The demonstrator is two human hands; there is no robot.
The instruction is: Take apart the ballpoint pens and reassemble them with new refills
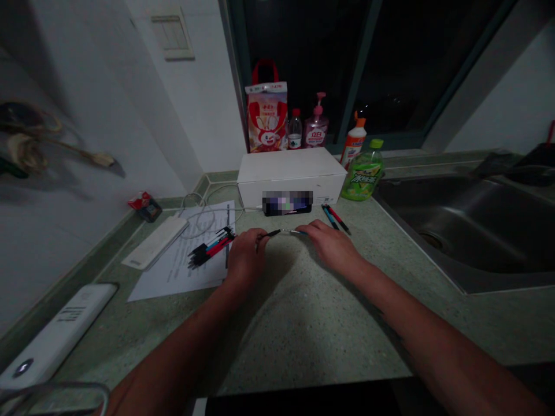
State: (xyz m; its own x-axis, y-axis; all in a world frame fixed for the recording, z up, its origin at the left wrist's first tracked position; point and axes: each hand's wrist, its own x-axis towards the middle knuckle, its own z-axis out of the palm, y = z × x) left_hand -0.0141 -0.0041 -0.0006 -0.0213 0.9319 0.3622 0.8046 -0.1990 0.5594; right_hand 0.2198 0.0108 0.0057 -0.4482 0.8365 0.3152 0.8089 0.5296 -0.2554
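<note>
A white box (290,167) sits at the back of the speckled green counter (303,329), and a phone (287,203) leans against its front. Behind the box stand a red and white bag (266,118), a small water bottle (295,132) and a pink pump bottle (316,128). Just to the right of the box are a green bottle (362,176) and a white bottle with an orange cap (353,144). A metal sink (477,219) is on the right. On the left lie a sheet of paper (173,274), a flat white pack (155,242) with a white cable (202,215), and a long white block (56,338). A light switch (172,36) is on the wall.
</note>
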